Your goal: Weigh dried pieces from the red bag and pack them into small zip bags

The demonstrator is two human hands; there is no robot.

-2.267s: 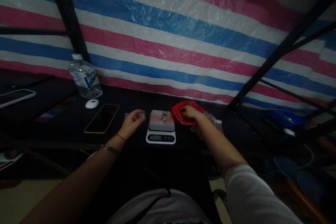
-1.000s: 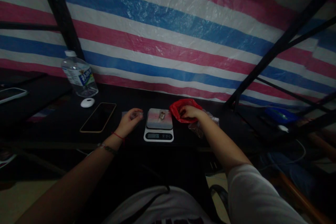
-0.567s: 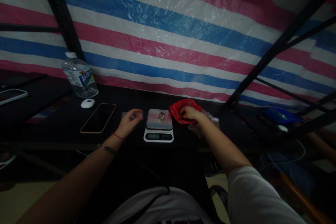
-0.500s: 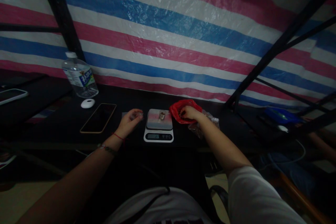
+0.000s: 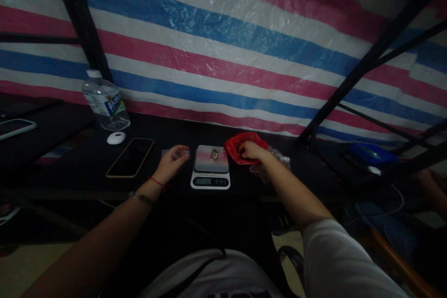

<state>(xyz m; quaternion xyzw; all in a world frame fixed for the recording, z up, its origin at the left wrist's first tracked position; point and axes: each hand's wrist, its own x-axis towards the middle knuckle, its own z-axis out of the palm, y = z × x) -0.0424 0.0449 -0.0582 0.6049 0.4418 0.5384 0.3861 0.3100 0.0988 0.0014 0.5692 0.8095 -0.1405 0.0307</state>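
A small white digital scale (image 5: 210,180) stands on the dark table (image 5: 70,167) in front of me, with a small brownish item (image 5: 214,152) on its platform. My left hand (image 5: 171,164) rests just left of the scale, fingers curled round a small clear plastic bag (image 5: 179,152). My right hand (image 5: 250,150) reaches into a red plastic bag (image 5: 233,148) right of the scale, fingers curled inside it; what they hold is hidden. A crumpled clear bag (image 5: 277,162) lies under my right forearm.
A phone (image 5: 130,163) lies face up left of my left hand, with a small white round object (image 5: 116,138) and a water bottle (image 5: 104,102) behind it. A second phone (image 5: 16,126) lies far left. Black frame bars cross a striped tarp wall. A blue object (image 5: 370,152) sits far right.
Almost nothing has moved over the last second. Both hands stay in place; my right hand's fingers shift slightly inside the red bag. The view dropped a little since the earliest frame.
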